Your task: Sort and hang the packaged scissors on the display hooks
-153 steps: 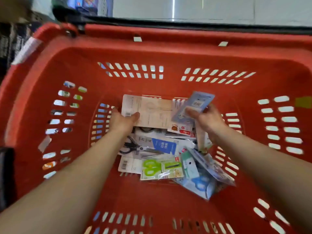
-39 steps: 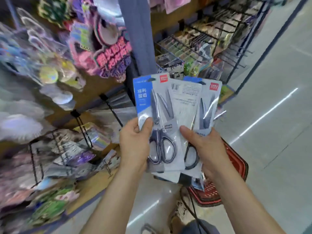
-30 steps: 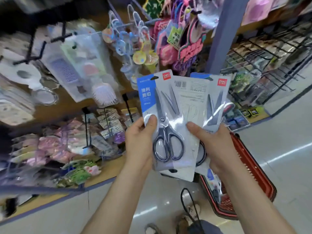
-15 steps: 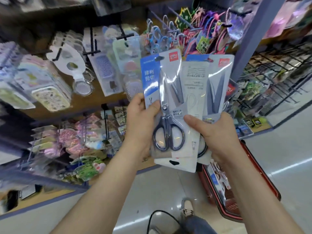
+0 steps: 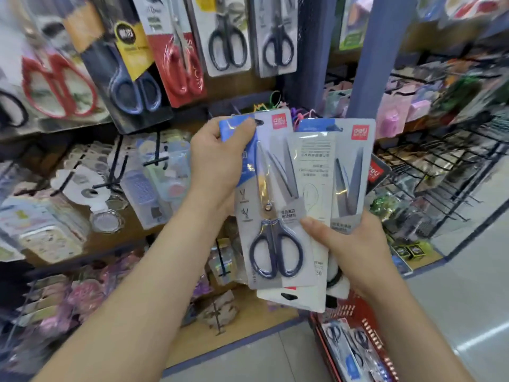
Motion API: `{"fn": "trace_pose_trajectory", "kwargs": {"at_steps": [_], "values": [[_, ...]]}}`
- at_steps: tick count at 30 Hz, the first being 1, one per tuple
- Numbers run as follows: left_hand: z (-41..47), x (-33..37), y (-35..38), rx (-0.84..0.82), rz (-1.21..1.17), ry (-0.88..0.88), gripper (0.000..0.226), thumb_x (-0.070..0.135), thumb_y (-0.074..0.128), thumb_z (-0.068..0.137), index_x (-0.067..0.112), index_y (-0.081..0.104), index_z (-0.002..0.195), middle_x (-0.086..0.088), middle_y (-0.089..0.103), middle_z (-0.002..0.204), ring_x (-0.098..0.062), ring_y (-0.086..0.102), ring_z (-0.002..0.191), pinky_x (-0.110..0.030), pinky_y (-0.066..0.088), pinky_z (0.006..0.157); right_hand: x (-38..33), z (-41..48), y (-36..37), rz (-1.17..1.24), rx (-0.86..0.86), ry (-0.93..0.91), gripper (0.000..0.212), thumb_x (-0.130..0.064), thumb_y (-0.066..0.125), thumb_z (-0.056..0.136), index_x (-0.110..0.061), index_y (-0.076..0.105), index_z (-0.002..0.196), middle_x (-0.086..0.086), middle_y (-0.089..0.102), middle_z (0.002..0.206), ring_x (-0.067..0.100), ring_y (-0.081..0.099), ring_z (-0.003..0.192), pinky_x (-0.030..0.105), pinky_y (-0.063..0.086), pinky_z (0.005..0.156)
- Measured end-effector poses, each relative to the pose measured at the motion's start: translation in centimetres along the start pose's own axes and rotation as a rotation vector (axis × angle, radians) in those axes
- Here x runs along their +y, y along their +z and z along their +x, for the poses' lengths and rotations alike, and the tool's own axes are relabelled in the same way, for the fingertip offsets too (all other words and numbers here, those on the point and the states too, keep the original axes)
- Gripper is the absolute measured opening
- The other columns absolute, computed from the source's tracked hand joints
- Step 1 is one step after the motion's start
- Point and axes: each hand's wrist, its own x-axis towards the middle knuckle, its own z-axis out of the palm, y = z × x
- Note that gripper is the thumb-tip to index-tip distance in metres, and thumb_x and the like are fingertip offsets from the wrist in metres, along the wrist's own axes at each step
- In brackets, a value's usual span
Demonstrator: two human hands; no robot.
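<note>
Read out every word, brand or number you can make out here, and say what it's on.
"deli": red logo, front scissors pack.
"deli": red logo, rear scissors pack.
"deli": sideways red tag behind that pack.
Chinese print on both packs and the hanging cards: too blurred to read.

Far, right of centre: blue pillar [image 5: 377, 51], upright. Right of it: black wire rack [image 5: 440, 172] with small packets; pink goods [image 5: 391, 117] on the shelf above. Left: round glassy disc [image 5: 106, 221] below a white card [image 5: 82, 186]. Lower left: pink packets [image 5: 82, 296], blurred. Near right: red basket [image 5: 369, 334] on grey floor [image 5: 454, 299].
</note>
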Motion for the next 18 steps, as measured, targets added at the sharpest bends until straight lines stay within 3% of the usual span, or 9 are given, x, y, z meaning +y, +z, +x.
{"fn": "trace_pose_trajectory", "kwargs": {"at_steps": [2,6,9,13,15,18], "values": [[1.1,1.2,1.7,0.011,-0.024,0.018,0.015,0.013,0.068,0.090,0.017,0.065,0.076,0.003,0.063,0.063,-0.013,0.056,0.058,-0.024,0.046,0.054,-1.1,1.1,-1.3,0.015,0.028,-0.026,0.020,-0.025,0.081,0.071,-0.027,0.073,0.089,-0.016,0.077,0.087,0.006,0.074,0.084,0.026,0.058,0.073],[4.3,3.5,3.5,0.076,-0.118,0.000,0.014,0.014,0.072,0.088,0.016,0.069,0.075,0.000,0.065,0.063,-0.017,0.058,0.058,-0.027,0.048,0.056,-2.6,3.2,-3.7,0.017,0.118,-0.082,0.045,-0.037,0.080,0.061,-0.022,0.072,0.102,-0.013,0.078,0.092,0.007,0.074,0.087,0.031,0.058,0.075],[6.3,5.2,5.0,0.027,-0.043,0.072,0.010,0.015,0.075,0.086,0.015,0.070,0.077,0.001,0.068,0.066,-0.017,0.062,0.063,-0.028,0.051,0.060,-3.3,4.5,-5.3,0.027,0.156,-0.142,0.053,-0.038,0.080,0.060,-0.017,0.070,0.108,-0.010,0.077,0.092,0.004,0.073,0.084,0.019,0.058,0.065],[8.7,8.7,7.4,0.007,0.036,0.192,0.010,0.016,0.074,0.086,0.016,0.069,0.078,0.006,0.067,0.062,-0.010,0.060,0.057,-0.024,0.048,0.056,-4.8,5.7,-6.7,-0.011,0.199,-0.227,0.025,-0.023,0.085,0.068,-0.030,0.066,0.082,-0.027,0.071,0.072,-0.011,0.067,0.071,0.008,0.051,0.057],[9.9,10.6,8.5,-0.010,0.043,0.264,0.012,0.018,0.074,0.086,0.015,0.068,0.076,0.000,0.068,0.068,-0.016,0.061,0.062,-0.029,0.049,0.059,-5.8,6.3,-7.3,-0.023,0.200,-0.274,0.029,-0.013,0.084,0.072,-0.031,0.062,0.074,-0.035,0.066,0.065,-0.016,0.064,0.066,0.005,0.047,0.054],[11.7,13.2,10.4,-0.023,0.046,0.376,0.018,0.019,0.076,0.084,0.009,0.064,0.074,-0.006,0.064,0.069,-0.018,0.057,0.064,-0.031,0.044,0.059,-7.5,7.0,-7.9,-0.042,0.233,-0.315,0.029,-0.016,0.085,0.072,-0.030,0.059,0.070,-0.023,0.070,0.066,-0.010,0.066,0.068,0.014,0.051,0.057]]}}
